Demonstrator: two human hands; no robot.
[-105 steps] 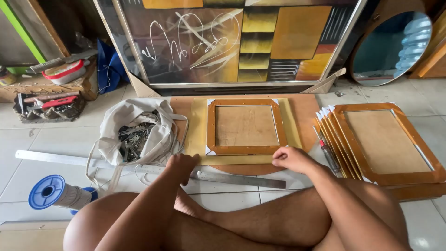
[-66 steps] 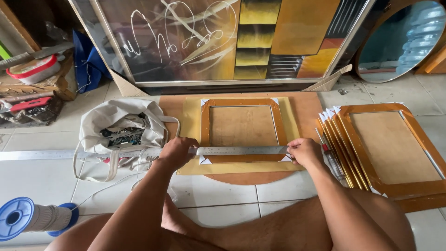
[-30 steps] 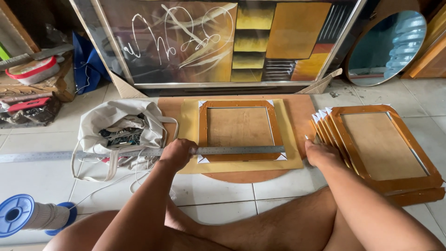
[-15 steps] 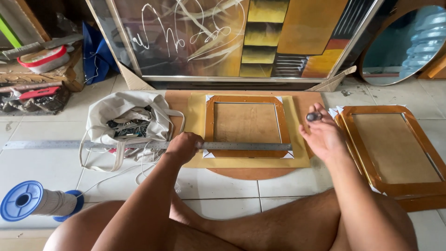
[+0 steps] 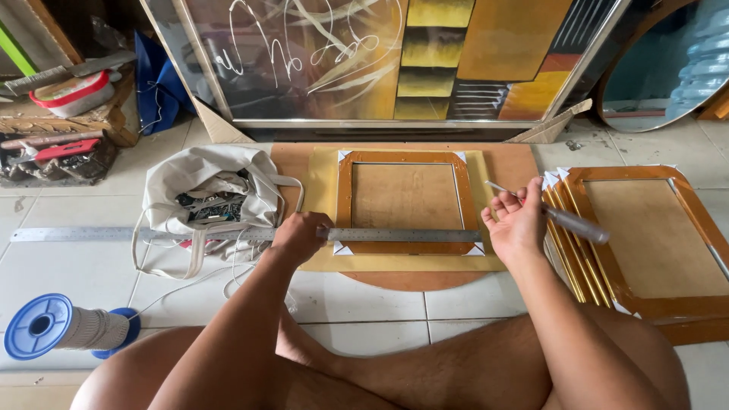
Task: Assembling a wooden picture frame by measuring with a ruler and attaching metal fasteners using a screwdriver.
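Ruler: the steel ruler (image 5: 402, 235) is lying across the near rail of the small wooden frame (image 5: 408, 201).
Left hand: the left hand (image 5: 302, 234) is pressing down, fingers closed over the ruler's left part.
Right hand: the right hand (image 5: 519, 220) is gripping a grey knife (image 5: 558, 218), raised right of the frame.
Progress: judging by this, the yellow backing sheet (image 5: 325, 182) is lying uncut.
Room: stacked frames (image 5: 645, 243) are crowding the frame's right; a cloth bag (image 5: 205, 193) is sitting left.

Right hand (image 5: 518, 225): now off the steel ruler (image 5: 402, 235), raised beside the frame, gripping a newly picked-up knife (image 5: 566, 219).
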